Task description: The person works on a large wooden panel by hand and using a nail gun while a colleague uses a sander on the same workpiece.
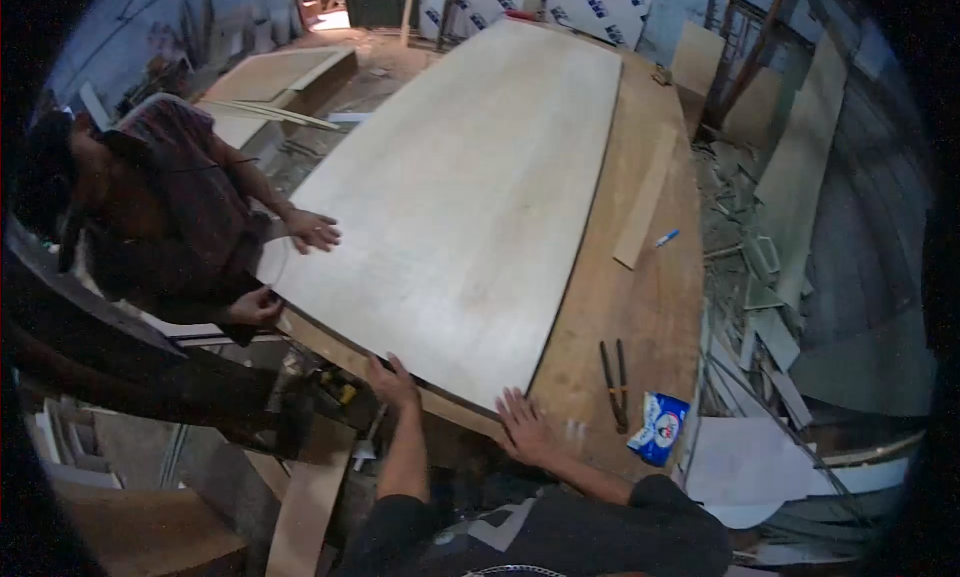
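A large pale plywood sheet (450,167) lies on a brown wooden worktable (580,377), its near edge close to me. My left hand (397,385) is at that near edge, fingers curled against it and partly hidden. At the sheet's near right corner rests my right hand (527,432), palm down with fingers spread over the corner. On the left, another person leans over the sheet; one of that person's hands (313,231) hovers over or touches its top, and the other hand (256,307) is at its near left corner.
On the table's right side lie a narrow wooden board (645,197), a blue marker (667,238), dark-handled pincers (615,387) and a blue-white packet (659,429). Offcuts (770,337) litter the floor on the right. Boards (310,497) stand below the near left edge.
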{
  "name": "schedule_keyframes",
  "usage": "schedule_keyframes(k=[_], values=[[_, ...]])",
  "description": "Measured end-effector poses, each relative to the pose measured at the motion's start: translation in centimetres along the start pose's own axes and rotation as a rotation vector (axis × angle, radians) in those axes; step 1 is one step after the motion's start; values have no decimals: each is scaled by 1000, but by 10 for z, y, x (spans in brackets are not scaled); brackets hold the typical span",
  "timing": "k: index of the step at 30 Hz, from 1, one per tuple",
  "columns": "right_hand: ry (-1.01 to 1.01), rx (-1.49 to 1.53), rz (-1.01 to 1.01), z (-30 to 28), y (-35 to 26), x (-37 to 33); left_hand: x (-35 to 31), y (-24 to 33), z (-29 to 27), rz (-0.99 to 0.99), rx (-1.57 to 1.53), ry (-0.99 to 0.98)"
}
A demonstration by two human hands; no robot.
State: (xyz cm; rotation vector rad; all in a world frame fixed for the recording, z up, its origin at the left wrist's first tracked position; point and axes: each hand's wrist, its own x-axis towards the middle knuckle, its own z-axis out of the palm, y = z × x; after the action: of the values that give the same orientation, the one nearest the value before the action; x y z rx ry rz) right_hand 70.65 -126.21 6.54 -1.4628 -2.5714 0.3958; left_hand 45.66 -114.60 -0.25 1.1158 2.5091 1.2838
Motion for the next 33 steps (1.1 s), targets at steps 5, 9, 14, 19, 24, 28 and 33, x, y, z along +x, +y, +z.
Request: schedule_keyframes(k=[5,9,14,19,24,28,33], values=[[69,71,43,31,7,-9,-3,-7,6,35,86,48],[161,430,79,28,33,-6,-11,7,13,-3,97,-19],[209,950,313,-43,23,19,-10,9,13,37,60,23],[231,202,481,6,29,22,-6,6,10,33,83,51],[234,679,397,-23,7,8,1,-3,-7,24,88,41],[332,486,576,-4,29,11,2,-7,-4,12,28,57],[398,339,543,-66,24,28,4,2,1,-3,9,-14]])
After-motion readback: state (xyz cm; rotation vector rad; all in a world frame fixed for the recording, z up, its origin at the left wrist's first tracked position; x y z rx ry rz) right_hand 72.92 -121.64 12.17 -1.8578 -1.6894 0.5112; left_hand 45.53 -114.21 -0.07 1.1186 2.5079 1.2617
